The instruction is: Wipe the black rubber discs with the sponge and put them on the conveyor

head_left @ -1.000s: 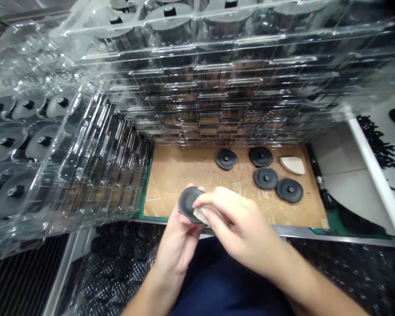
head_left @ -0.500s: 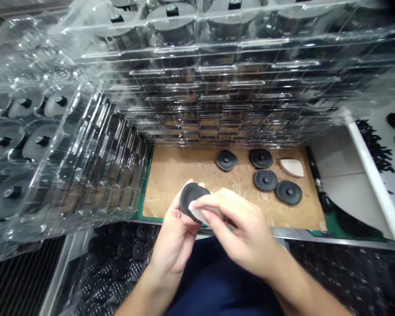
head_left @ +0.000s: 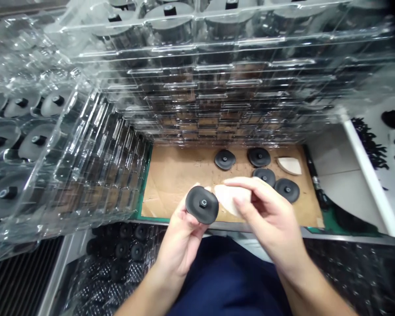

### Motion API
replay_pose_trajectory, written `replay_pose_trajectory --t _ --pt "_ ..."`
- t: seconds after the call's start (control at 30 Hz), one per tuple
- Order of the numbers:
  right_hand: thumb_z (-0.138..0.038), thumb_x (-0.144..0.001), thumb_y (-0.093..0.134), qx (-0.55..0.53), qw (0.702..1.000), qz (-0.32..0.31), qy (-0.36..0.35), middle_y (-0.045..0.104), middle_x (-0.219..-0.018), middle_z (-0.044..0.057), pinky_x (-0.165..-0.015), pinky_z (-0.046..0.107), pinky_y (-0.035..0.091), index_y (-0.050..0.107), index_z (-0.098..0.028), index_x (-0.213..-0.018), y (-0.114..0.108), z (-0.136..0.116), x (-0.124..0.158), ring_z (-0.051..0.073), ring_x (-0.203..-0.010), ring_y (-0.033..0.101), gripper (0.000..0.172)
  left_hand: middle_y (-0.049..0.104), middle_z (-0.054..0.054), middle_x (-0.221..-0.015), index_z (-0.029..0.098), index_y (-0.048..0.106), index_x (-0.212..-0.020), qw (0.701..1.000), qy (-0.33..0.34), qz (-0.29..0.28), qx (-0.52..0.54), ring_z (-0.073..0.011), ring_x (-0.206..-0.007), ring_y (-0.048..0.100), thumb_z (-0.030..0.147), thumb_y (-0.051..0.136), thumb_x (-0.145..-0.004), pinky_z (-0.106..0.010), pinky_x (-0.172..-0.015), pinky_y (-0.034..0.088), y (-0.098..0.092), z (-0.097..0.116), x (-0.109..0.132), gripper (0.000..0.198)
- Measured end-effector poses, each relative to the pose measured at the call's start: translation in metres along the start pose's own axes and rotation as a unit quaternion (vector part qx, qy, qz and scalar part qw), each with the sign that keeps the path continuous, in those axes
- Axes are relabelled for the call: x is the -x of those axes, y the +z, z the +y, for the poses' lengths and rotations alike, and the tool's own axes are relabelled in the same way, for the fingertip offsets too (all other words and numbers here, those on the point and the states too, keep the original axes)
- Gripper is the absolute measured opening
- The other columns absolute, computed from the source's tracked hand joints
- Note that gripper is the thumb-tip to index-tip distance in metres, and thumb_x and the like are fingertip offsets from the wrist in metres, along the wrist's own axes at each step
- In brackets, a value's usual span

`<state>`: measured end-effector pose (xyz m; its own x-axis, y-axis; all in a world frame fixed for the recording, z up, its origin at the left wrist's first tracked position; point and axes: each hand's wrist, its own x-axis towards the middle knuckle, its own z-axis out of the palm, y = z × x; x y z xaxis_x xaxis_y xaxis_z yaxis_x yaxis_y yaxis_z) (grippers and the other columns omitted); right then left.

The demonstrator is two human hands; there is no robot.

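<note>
My left hand (head_left: 181, 237) grips a round-cornered black disc (head_left: 197, 215) by its edge, and the short hollow stub at its centre faces up at me. Just to the right, my right hand (head_left: 271, 215) pinches a pale, wedge-shaped pad (head_left: 229, 197) between thumb and fingers. The pad's tip is close to the disc's right edge; I cannot tell whether they touch. Beyond my hands, similar black discs (head_left: 225, 159) lie stub-up on a sheet of brown cardboard (head_left: 174, 175). One of them (head_left: 263, 174) is partly covered by my right hand.
A second pale wedge (head_left: 290, 165) lies at the cardboard's right. Tall stacks of clear plastic trays (head_left: 213, 83) with dark parts stand behind and at left (head_left: 95, 140). A white-edged panel (head_left: 368, 171) borders the right side. More black discs (head_left: 121, 248) sit low at left.
My right hand has drawn the pale pad off the disc, to the right. My left hand has turned the disc so that its stubbed face shows.
</note>
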<state>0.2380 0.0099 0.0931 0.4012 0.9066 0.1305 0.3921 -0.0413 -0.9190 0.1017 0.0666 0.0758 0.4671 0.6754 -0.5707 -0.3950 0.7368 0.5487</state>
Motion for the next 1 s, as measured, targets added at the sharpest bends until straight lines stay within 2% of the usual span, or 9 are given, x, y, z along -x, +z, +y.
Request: replay_pose_trajectory --t 0.1,0.23,0.37,0.57,0.7,0.8,0.87,0.93,1.0 --pt "-0.016 -0.091 0.047 -0.019 0.995 -0.054 -0.084 0.067 -0.094 0.005 -0.074 0.025 0.050 0.063 -0.017 -0.104 0.006 -0.023 -0.010 0.014 -0.083 0.062 0.020 0.072 -0.005 -0.098 0.022 0.066 -0.108 1.000 -0.012 0.006 -0.023 -0.0167 -0.087 0.066 0.026 0.080 -0.064 -0.023 -0.076 0.055 -0.005 0.000 0.003 0.047" --pt "-0.010 -0.089 0.050 -0.001 0.975 -0.219 -0.031 0.066 -0.085 -0.001 -0.070 0.021 0.049 0.066 -0.020 -0.094 0.008 -0.028 -0.013 0.011 -0.076 0.062 0.019 0.071 -0.004 -0.101 0.023 0.064 -0.112 0.999 -0.008 0.037 -0.036 -0.0156 -0.086 0.066 0.019 0.076 -0.067 -0.022 -0.074 0.054 -0.010 0.000 0.004 0.046" --pt "-0.013 -0.090 0.046 0.002 0.993 -0.084 -0.089 0.065 -0.086 0.004 -0.072 0.025 0.050 0.064 -0.015 -0.100 0.011 -0.028 -0.013 0.014 -0.078 0.061 0.021 0.071 -0.006 -0.096 0.018 0.068 -0.103 0.998 -0.049 -0.024 -0.043 -0.0193 -0.089 0.066 0.022 0.078 -0.065 -0.026 -0.079 0.054 -0.004 -0.002 0.006 0.040" --pt "-0.009 -0.087 0.053 -0.013 0.978 -0.206 -0.033 0.063 -0.078 -0.003 -0.059 0.017 0.045 0.066 -0.020 -0.094 -0.015 -0.029 0.000 0.007 -0.066 0.058 0.018 0.071 -0.003 -0.106 0.023 0.071 -0.103 0.996 -0.061 -0.063 0.001 -0.0156 -0.093 0.066 0.027 0.086 -0.054 -0.018 -0.080 0.053 -0.004 0.004 0.009 0.051" --pt "-0.011 -0.087 0.052 0.125 0.984 -0.116 -0.046 0.065 -0.080 0.001 -0.061 0.025 0.043 0.066 -0.017 -0.095 -0.020 -0.024 -0.004 0.011 -0.067 0.058 0.017 0.073 -0.001 -0.103 0.024 0.072 -0.101 0.995 -0.054 -0.076 0.023 -0.0142 -0.095 0.067 0.028 0.085 -0.057 -0.016 -0.083 0.052 -0.003 0.003 0.009 0.046" --pt "-0.011 -0.090 0.047 0.149 0.966 -0.060 -0.205 0.069 -0.082 0.003 -0.072 0.033 0.041 0.066 -0.019 -0.096 -0.012 -0.016 -0.016 0.017 -0.075 0.057 0.022 0.071 -0.002 -0.109 0.024 0.069 -0.108 0.996 -0.046 -0.075 0.016 -0.0172 -0.102 0.065 0.031 0.083 -0.060 -0.018 -0.086 0.051 -0.001 0.005 0.010 0.050" --pt "-0.011 -0.091 0.044 0.081 0.955 -0.104 -0.266 0.070 -0.084 0.000 -0.076 0.034 0.041 0.066 -0.022 -0.095 -0.008 -0.013 -0.024 0.016 -0.077 0.057 0.025 0.072 -0.003 -0.105 0.021 0.071 -0.103 0.995 -0.054 -0.082 -0.005 -0.0186 -0.099 0.066 0.033 0.084 -0.058 -0.019 -0.084 0.052 -0.001 0.006 0.012 0.048" --pt "-0.011 -0.091 0.046 0.058 0.961 -0.145 -0.230 0.070 -0.086 -0.001 -0.075 0.033 0.041 0.066 -0.021 -0.097 -0.006 -0.013 -0.027 0.015 -0.076 0.055 0.024 0.074 -0.004 -0.093 0.019 0.074 -0.094 0.993 -0.077 -0.087 -0.024 -0.0167 -0.086 0.068 0.032 0.085 -0.056 -0.019 -0.078 0.054 0.000 0.007 0.012 0.041" --pt "-0.013 -0.092 0.046 0.124 0.966 -0.114 -0.198 0.069 -0.084 0.002 -0.072 0.034 0.039 0.068 -0.018 -0.096 -0.005 -0.018 -0.025 0.016 -0.074 0.052 0.022 0.073 -0.003 -0.079 0.018 0.075 -0.083 0.994 -0.087 -0.064 -0.034 -0.0151 -0.075 0.067 0.028 0.086 -0.055 -0.021 -0.071 0.056 -0.001 0.008 0.012 0.031"
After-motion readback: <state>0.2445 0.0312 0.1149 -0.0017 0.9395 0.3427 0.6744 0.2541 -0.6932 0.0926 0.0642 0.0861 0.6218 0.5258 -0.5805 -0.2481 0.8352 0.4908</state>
